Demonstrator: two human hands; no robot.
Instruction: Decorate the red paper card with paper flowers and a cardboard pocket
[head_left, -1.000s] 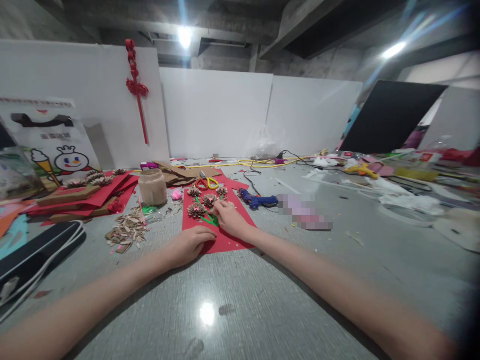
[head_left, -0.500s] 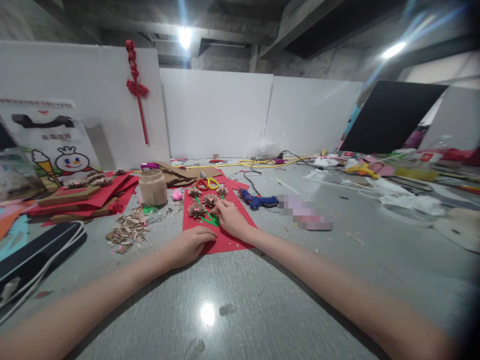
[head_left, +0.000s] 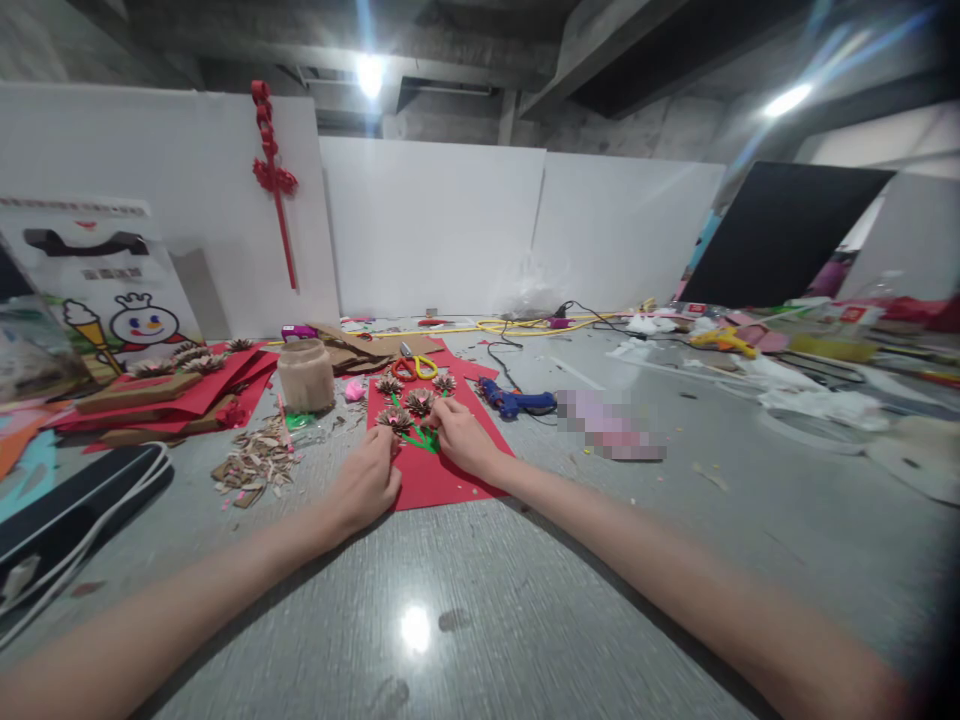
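Observation:
A red sheet of paper [head_left: 435, 490] lies on the table with several brown, petalled flowers on it, pink at some centres, and green stems [head_left: 421, 440] below them. My left hand [head_left: 367, 477] rests at the sheet's left edge, fingers closed at the lower rim of the left flower [head_left: 394, 420]. My right hand [head_left: 466, 440] lies over the sheet's right part. Its thumb and fingers are pinched beside the middle flower [head_left: 420, 402] and the stems; what is between them is hidden. Two further flowers sit higher on the sheet.
Scissors [head_left: 424, 368] lie at the sheet's top. A blue glue gun [head_left: 517, 400] with a cord is to its right. On the left are a jar [head_left: 306, 377], a heap of brown scraps [head_left: 255, 460], red sheets with flowers [head_left: 187, 395] and a dark case with a white cable [head_left: 82, 500].
My left hand has moved up from the sheet's lower left to the left flower, and its fingers have curled in. My right hand has stayed almost in place.

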